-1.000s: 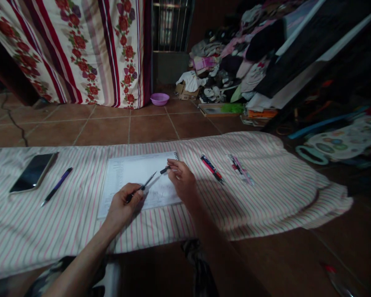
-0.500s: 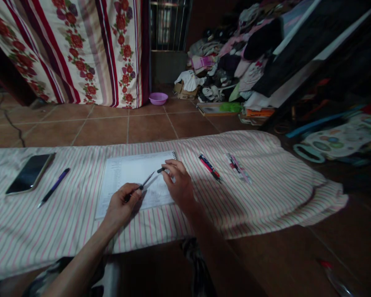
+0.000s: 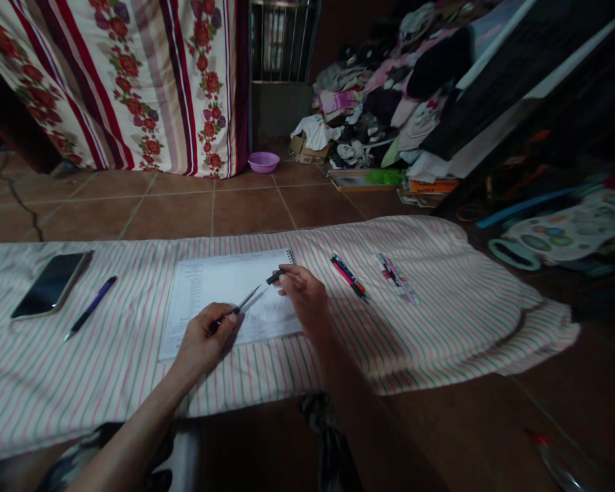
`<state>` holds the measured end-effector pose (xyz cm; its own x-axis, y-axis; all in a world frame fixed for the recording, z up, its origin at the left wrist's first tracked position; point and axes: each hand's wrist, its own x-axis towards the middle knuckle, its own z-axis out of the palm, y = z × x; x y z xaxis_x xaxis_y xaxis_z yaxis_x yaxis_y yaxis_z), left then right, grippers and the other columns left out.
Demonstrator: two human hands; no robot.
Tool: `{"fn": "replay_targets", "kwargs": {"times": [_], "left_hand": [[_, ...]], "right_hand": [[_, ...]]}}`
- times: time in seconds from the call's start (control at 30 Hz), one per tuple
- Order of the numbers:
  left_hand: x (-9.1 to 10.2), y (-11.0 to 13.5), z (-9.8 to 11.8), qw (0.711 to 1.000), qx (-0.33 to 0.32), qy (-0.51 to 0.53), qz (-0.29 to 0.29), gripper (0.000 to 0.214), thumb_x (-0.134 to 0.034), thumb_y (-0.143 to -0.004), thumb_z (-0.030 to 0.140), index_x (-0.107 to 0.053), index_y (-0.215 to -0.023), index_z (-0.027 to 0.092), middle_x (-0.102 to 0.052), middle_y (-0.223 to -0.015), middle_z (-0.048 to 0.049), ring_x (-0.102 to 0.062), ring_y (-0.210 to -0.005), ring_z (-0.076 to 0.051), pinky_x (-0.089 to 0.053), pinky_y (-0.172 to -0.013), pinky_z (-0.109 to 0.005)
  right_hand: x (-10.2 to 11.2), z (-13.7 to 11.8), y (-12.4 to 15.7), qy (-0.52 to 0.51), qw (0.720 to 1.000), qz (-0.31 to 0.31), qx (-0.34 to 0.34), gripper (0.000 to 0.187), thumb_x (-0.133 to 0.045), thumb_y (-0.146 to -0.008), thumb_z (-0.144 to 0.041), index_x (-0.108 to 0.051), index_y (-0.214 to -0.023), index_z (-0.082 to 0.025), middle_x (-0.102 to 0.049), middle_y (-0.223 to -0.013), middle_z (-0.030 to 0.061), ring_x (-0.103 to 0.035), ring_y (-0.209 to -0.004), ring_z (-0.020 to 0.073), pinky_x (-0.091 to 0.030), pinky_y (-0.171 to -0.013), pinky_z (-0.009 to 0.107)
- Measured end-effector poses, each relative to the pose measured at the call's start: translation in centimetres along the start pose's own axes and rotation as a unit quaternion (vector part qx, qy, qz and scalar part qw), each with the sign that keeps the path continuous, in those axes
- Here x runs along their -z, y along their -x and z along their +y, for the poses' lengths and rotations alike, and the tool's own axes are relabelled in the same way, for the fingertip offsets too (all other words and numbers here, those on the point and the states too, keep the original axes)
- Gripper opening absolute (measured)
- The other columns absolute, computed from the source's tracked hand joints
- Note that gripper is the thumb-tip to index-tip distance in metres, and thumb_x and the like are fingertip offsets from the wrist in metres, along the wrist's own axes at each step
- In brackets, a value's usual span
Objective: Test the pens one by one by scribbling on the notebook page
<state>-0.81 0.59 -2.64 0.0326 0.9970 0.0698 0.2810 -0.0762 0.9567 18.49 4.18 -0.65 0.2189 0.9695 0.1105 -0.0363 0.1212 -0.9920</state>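
Note:
A spiral notebook (image 3: 220, 287) lies open on a striped cloth (image 3: 441, 307) spread over the floor. My left hand (image 3: 202, 338) is closed round a dark pen (image 3: 240, 304) whose tip points up and right over the page. My right hand (image 3: 302, 297) pinches a small black pen cap (image 3: 275, 277) just beyond that tip, a short gap apart from it. Both hands hover over the lower right part of the notebook.
A phone (image 3: 48, 283) and a blue pen (image 3: 91, 307) lie on the cloth at left. Red and blue pens (image 3: 349, 277) and a pink packet (image 3: 395, 277) lie to the right. A purple bowl (image 3: 263, 161), a clothes pile (image 3: 389, 102) and a floral curtain (image 3: 133, 82) stand behind.
The cap in my right hand came close to the pen tip half a second ago and has since drawn slightly back to the right. My left hand has barely moved.

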Motion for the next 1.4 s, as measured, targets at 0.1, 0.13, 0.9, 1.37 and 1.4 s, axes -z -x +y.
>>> {"fn": "replay_targets", "kwargs": {"times": [0.1,0.13,0.9,1.37,1.4], "left_hand": [[0.00,-0.02,0.17,0.998,-0.030,-0.045,-0.015,0.016,-0.060,-0.074,0.032,-0.068,-0.078,0.019,-0.065,-0.076,-0.0043,-0.059,-0.073,-0.018,-0.045,-0.069,-0.030],[0.00,0.00,0.24,0.998,-0.033,-0.051,-0.016,0.015,-0.060,-0.074,0.032,-0.067,-0.078,0.019,-0.065,-0.076,-0.0043,-0.059,-0.073,-0.018,-0.045,-0.070,-0.031],[-0.03,0.08,0.94,0.997,-0.052,-0.059,-0.023,0.013,-0.059,-0.075,0.029,-0.067,-0.078,0.020,-0.066,-0.079,-0.0051,-0.059,-0.076,-0.019,-0.045,-0.072,-0.032],[0.01,-0.09,0.61,0.993,-0.074,-0.088,-0.032,0.017,-0.055,-0.078,0.029,-0.066,-0.082,0.017,-0.066,-0.082,-0.0060,-0.060,-0.079,-0.019,-0.046,-0.073,-0.032],[0.02,-0.09,0.59,0.993,-0.077,-0.088,-0.032,0.016,-0.056,-0.078,0.029,-0.066,-0.082,0.017,-0.066,-0.083,-0.0062,-0.060,-0.079,-0.019,-0.046,-0.074,-0.032]], "right_hand": [[0.02,0.07,0.02,-0.009,1.000,-0.007,0.003,0.031,-0.061,-0.071,-0.035,-0.061,-0.095,-0.016,-0.071,-0.083,0.0071,-0.068,-0.071,0.0171,-0.054,-0.055,0.024],[0.03,0.08,0.05,-0.010,1.000,-0.007,0.004,0.031,-0.061,-0.070,-0.035,-0.061,-0.095,-0.015,-0.071,-0.083,0.0070,-0.068,-0.071,0.0172,-0.054,-0.055,0.024],[-0.26,-0.43,0.50,-0.002,0.998,-0.061,0.003,0.031,-0.060,-0.071,-0.036,-0.062,-0.095,-0.017,-0.071,-0.081,0.0057,-0.068,-0.069,0.0166,-0.054,-0.053,0.024],[-0.28,-0.34,0.64,0.004,0.996,-0.084,-0.005,0.029,-0.061,-0.069,-0.032,-0.063,-0.093,-0.016,-0.070,-0.080,0.0056,-0.068,-0.070,0.0165,-0.054,-0.054,0.024],[-0.27,-0.33,0.63,0.001,0.996,-0.085,-0.005,0.029,-0.061,-0.069,-0.032,-0.063,-0.093,-0.016,-0.070,-0.081,0.0057,-0.068,-0.070,0.0163,-0.054,-0.054,0.024]]}}
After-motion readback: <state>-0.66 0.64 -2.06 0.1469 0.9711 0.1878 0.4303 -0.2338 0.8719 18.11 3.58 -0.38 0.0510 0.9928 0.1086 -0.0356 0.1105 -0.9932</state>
